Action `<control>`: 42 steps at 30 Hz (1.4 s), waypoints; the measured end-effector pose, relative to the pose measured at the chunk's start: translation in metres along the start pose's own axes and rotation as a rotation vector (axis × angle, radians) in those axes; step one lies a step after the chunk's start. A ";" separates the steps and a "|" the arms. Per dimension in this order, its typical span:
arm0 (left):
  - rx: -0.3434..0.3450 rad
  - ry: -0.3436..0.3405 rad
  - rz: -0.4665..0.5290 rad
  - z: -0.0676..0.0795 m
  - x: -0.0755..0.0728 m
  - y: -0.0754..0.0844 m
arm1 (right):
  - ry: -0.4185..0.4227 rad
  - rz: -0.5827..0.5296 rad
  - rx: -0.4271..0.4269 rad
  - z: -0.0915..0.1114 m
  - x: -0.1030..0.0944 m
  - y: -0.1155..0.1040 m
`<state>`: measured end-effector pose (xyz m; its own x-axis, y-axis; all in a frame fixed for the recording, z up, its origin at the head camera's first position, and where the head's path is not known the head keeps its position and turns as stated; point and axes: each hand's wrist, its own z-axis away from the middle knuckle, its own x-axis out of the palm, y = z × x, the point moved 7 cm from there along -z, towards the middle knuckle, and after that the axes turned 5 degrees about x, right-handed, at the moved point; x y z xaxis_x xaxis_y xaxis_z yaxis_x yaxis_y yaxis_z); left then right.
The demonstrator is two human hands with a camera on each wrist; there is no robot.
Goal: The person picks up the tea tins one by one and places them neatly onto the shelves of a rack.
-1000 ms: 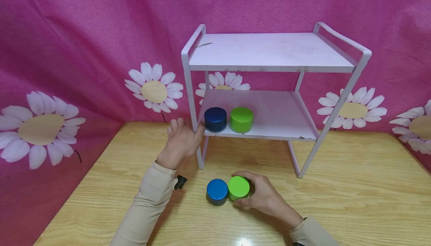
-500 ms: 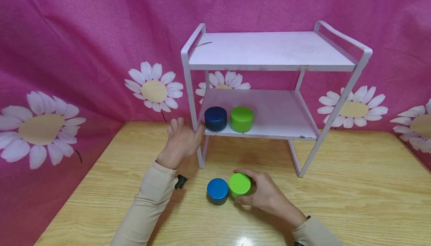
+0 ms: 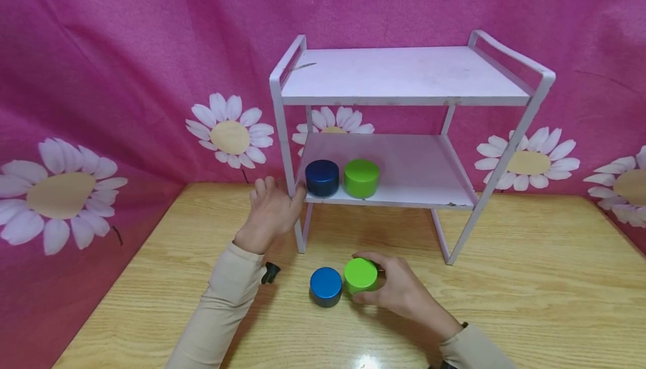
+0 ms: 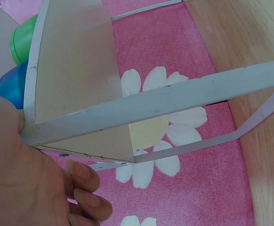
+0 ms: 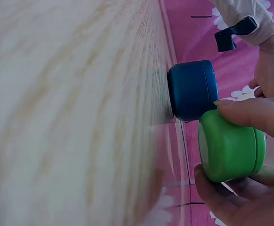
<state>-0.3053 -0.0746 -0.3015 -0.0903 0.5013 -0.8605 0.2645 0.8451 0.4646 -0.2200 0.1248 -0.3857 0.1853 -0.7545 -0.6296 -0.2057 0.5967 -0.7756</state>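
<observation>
My right hand point(image 3: 406, 296) grips a round green lidded jar point(image 3: 360, 275) between thumb and fingers. In the right wrist view the jar is tilted and its underside shows, off the table. Just left of it, a matching blue jar point(image 3: 326, 285) stands on the table. A white two-tier shelf rack point(image 3: 419, 170) stands behind; its lower shelf bears a dark blue jar point(image 3: 322, 178) and a second green jar point(image 3: 361, 179), side by side at the left. My left hand point(image 3: 271, 210) holds the rack's left front leg at the lower shelf's corner, thumb across it, other fingers curled.
The wooden table point(image 3: 530, 301) reaches back to a pink cloth point(image 3: 151, 49) printed with white daisies. A black clip-like piece point(image 3: 270, 273) sits at my left sleeve. The rack's upper shelf point(image 3: 404, 74) overhangs the shelved jars.
My right hand has moved the green jar slightly up and right in the head view, widening its gap from the blue jar. The left hand stays at the rack.
</observation>
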 end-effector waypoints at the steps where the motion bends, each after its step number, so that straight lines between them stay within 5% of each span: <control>1: 0.002 0.000 -0.001 0.000 0.000 0.000 | 0.000 -0.001 0.000 0.000 0.000 0.000; 42: 0.003 0.001 0.007 0.002 0.000 0.000 | 0.048 -0.042 -0.008 0.002 -0.022 -0.009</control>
<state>-0.3038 -0.0749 -0.3016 -0.0892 0.5078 -0.8568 0.2685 0.8407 0.4703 -0.2205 0.1371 -0.3649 0.1475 -0.7912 -0.5935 -0.2064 0.5622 -0.8008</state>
